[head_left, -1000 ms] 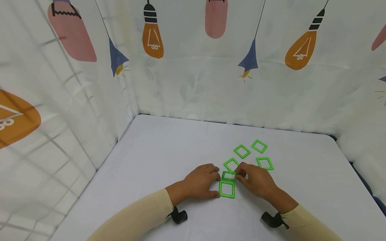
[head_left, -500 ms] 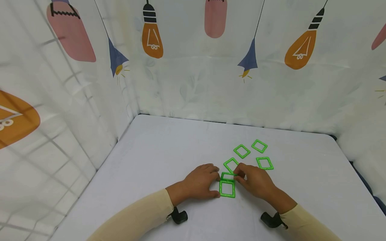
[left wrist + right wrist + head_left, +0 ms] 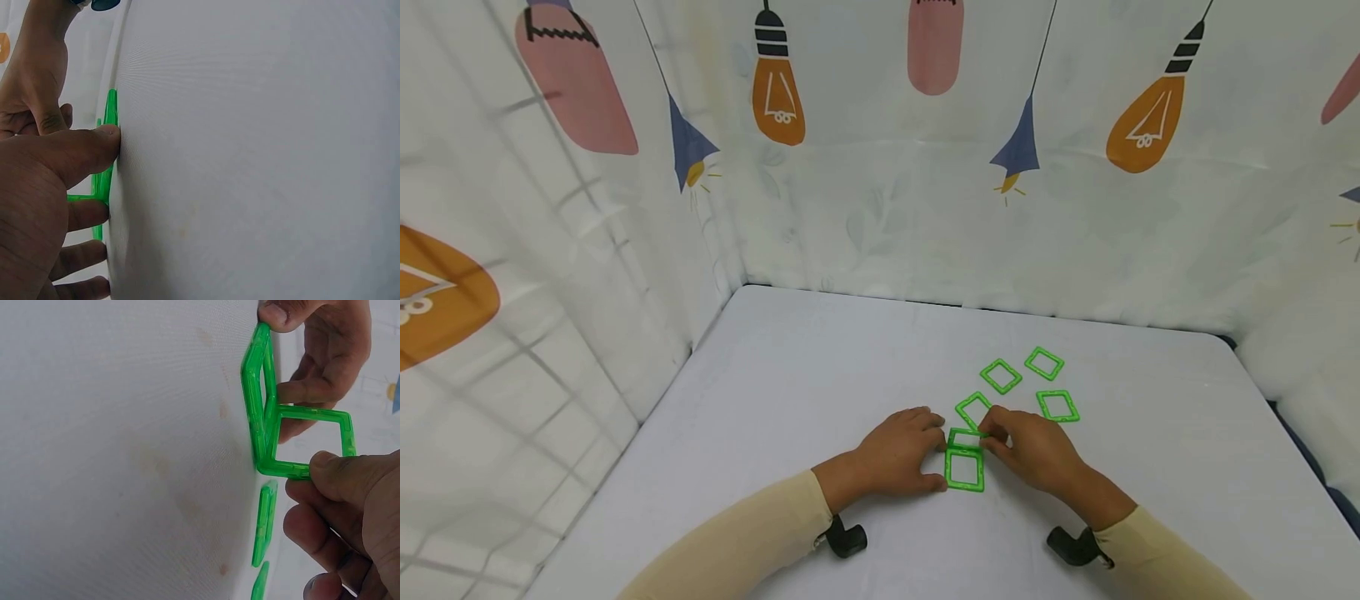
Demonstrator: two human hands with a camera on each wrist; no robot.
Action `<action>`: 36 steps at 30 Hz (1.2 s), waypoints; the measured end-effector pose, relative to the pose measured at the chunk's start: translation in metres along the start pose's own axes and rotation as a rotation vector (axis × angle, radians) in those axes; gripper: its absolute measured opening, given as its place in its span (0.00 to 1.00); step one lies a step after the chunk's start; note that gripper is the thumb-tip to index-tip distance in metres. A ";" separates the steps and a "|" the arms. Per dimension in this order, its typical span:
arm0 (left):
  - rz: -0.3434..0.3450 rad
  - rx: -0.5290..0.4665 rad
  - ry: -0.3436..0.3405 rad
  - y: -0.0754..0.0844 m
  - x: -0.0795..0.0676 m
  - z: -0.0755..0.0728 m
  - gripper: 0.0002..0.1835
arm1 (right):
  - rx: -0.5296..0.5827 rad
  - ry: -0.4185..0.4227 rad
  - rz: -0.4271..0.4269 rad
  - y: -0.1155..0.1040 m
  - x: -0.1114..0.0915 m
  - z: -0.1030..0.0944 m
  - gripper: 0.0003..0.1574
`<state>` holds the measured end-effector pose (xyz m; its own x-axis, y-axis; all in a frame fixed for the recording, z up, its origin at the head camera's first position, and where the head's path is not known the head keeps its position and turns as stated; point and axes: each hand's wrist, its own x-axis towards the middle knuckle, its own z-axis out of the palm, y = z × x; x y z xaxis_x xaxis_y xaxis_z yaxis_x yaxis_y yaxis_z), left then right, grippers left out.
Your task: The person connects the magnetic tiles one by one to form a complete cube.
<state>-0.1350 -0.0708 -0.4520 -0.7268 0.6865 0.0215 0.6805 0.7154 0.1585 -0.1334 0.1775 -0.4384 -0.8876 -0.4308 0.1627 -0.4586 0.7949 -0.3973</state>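
One green square magnetic tile, an open frame, lies flat on the table [image 3: 965, 487]. A second green tile [image 3: 312, 413] stands raised along the far edge of the flat tile [image 3: 254, 406], the two touching at that edge. My right hand [image 3: 1036, 448] pinches the raised tile by a corner between thumb and forefinger. At the left, my left hand [image 3: 897, 454] rests with fingers spread, its thumb and forefinger touching the flat tile's left side. The left wrist view shows this thumb [image 3: 94, 150] against the green frame.
Beyond the right hand several more green tiles lie flat: a near one [image 3: 967, 400], partly covered by the fingers, then others behind [image 3: 990, 367], at the back right [image 3: 1051, 356] and at the right [image 3: 1052, 394]. A printed curtain [image 3: 880, 208] stands behind the white table [image 3: 820, 358].
The right hand has shifted slightly left, with the raised tile's held side moving along with it. The left hand has stayed still.
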 end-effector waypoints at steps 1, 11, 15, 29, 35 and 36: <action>0.000 0.000 0.000 0.000 0.000 0.000 0.24 | -0.002 -0.001 0.002 0.000 0.000 0.000 0.15; -0.003 -0.054 -0.011 -0.004 0.000 0.000 0.25 | -0.029 0.009 -0.014 0.001 -0.003 0.005 0.15; -0.023 -0.107 0.002 -0.005 0.001 -0.001 0.24 | -0.035 0.010 -0.024 0.002 -0.004 0.006 0.15; -0.090 -0.286 0.023 -0.002 0.017 -0.006 0.20 | -0.042 0.009 -0.018 0.005 -0.004 0.005 0.16; -0.088 -0.285 0.019 0.001 0.021 -0.003 0.15 | -0.040 0.003 0.003 0.003 -0.006 0.006 0.18; -0.083 -0.276 0.020 0.001 0.022 -0.002 0.14 | -0.035 -0.002 0.015 0.002 -0.006 0.006 0.19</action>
<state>-0.1500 -0.0553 -0.4492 -0.7827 0.6222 0.0160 0.5690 0.7049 0.4235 -0.1288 0.1793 -0.4457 -0.8944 -0.4196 0.1552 -0.4465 0.8159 -0.3673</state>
